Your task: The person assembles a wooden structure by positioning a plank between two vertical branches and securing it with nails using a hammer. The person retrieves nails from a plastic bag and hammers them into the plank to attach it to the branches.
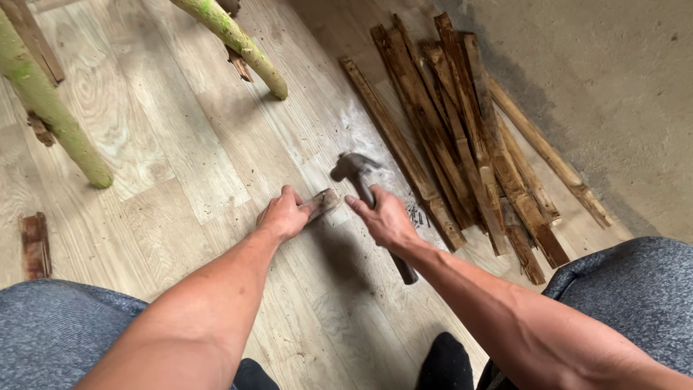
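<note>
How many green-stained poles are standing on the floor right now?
2. One green-stained pole stands at the far left; the other leans in at top centre, its foot ahead of the left hand. Their upper ends run out of frame, so others may be out of view.

Left hand [284,214] pinning a small wood piece [323,203] to the floor, right hand [386,219] gripping a hammer [355,170] — slats [462,137] alongside

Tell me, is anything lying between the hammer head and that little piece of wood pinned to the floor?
Nothing visible. The hammer in the right hand hangs just above the small wood piece, which the left hand presses to the floor. The gap between them looks bare; only the left fingertips sit close.
</note>
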